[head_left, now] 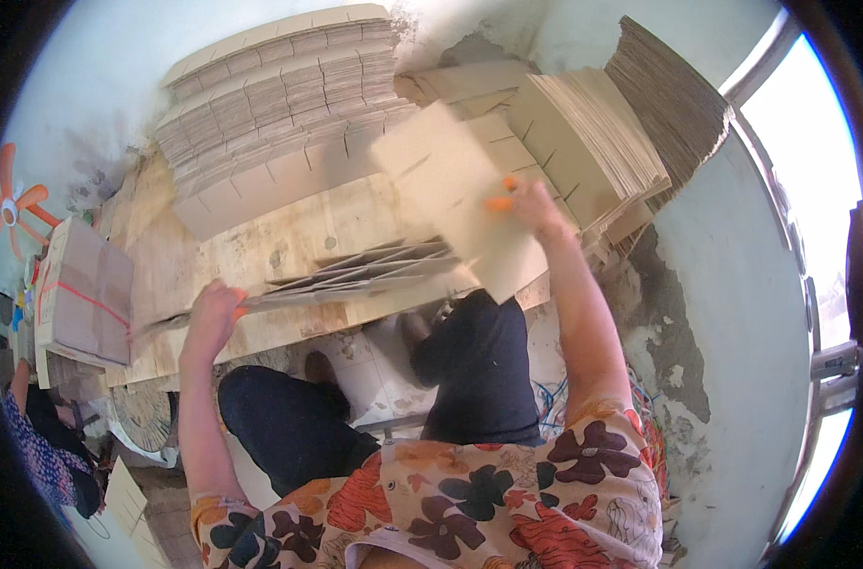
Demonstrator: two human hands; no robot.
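My left hand (213,318) is closed on the left end of a folded cardboard divider (374,270), made of slotted strips crossed through one another and lying nearly flat along the table's near edge. Higher and to the right, my right hand (537,211) grips a slotted cardboard sheet (441,175), tilted and slightly blurred. Orange finger covers show on both hands. Behind my right hand a stack of slotted cardboard sheets (588,142) leans at the table's right end. Part of the divider's right end is hidden by the held sheet.
Tall piles of slotted cardboard (280,114) stand along the back of the wooden table (251,270). A carton (90,294) with a red strap sits at the left, near an orange fan (12,204). Another person (52,446) is at far left. Grey cardboard sheets (668,100) stand at the back right.
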